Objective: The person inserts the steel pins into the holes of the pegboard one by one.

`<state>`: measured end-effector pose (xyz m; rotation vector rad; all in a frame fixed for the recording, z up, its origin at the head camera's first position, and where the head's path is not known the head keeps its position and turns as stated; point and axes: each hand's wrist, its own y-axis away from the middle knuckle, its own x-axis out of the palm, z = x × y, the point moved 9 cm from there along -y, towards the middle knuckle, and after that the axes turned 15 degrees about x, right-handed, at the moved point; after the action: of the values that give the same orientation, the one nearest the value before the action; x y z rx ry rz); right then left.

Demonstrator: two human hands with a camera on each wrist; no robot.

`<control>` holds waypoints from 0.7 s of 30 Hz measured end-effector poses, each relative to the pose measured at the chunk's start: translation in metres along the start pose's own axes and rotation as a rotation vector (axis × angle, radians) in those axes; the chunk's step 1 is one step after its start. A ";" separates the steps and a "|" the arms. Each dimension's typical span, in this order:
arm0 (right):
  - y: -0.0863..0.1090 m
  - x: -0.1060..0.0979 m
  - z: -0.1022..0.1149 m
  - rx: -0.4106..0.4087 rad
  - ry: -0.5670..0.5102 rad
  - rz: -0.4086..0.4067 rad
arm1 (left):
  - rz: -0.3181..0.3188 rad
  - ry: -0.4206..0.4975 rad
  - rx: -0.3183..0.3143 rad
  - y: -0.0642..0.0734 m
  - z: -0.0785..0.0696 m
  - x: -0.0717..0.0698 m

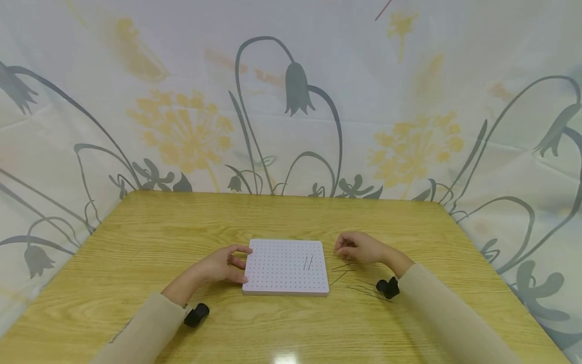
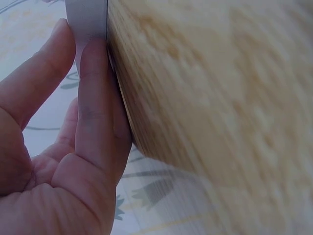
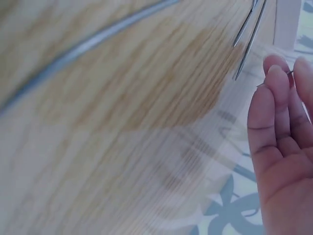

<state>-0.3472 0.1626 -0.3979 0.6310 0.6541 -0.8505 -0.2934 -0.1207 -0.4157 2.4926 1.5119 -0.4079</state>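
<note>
A white board with rows of small holes [image 1: 282, 273] lies on the wooden table. Along its left edge, my left hand [image 1: 224, 265] touches it with thumb and fingertips, spread rather than wrapped round it; the edge of the pegboard [image 2: 87, 19] also shows in the left wrist view. Two thin dark rods [image 1: 305, 263] show over the board's right part; whether they lie or stand in holes I cannot tell. Right of the board, my right hand [image 1: 361, 247] pinches a thin metal rod [image 3: 290, 73], mostly hidden by the fingers.
Several loose thin rods [image 1: 364, 289] lie on the table right of the board, below the right hand. Black wrist cameras [image 1: 197, 315] hang under both sleeves. A flower-patterned cloth [image 1: 291, 141] stands behind the table's far edge [image 1: 291, 196].
</note>
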 end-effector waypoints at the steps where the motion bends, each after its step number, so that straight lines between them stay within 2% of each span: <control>1: 0.001 -0.002 0.000 0.006 -0.001 -0.020 | 0.004 -0.002 0.003 0.000 -0.001 0.000; 6: 0.009 -0.009 0.004 0.002 -0.016 -0.093 | 0.008 0.000 0.004 0.000 -0.002 0.001; 10: 0.013 -0.008 0.009 -0.020 -0.083 -0.106 | -0.002 -0.001 -0.004 0.001 -0.001 0.000; 17: 0.016 0.001 0.016 -0.018 -0.274 -0.060 | -0.007 0.000 -0.006 0.001 -0.001 0.001; 21: 0.018 0.007 0.026 -0.049 -0.331 -0.026 | -0.010 0.008 -0.005 0.001 -0.001 0.001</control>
<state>-0.3228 0.1499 -0.3822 0.4251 0.3828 -0.9353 -0.2920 -0.1206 -0.4152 2.4867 1.5279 -0.3953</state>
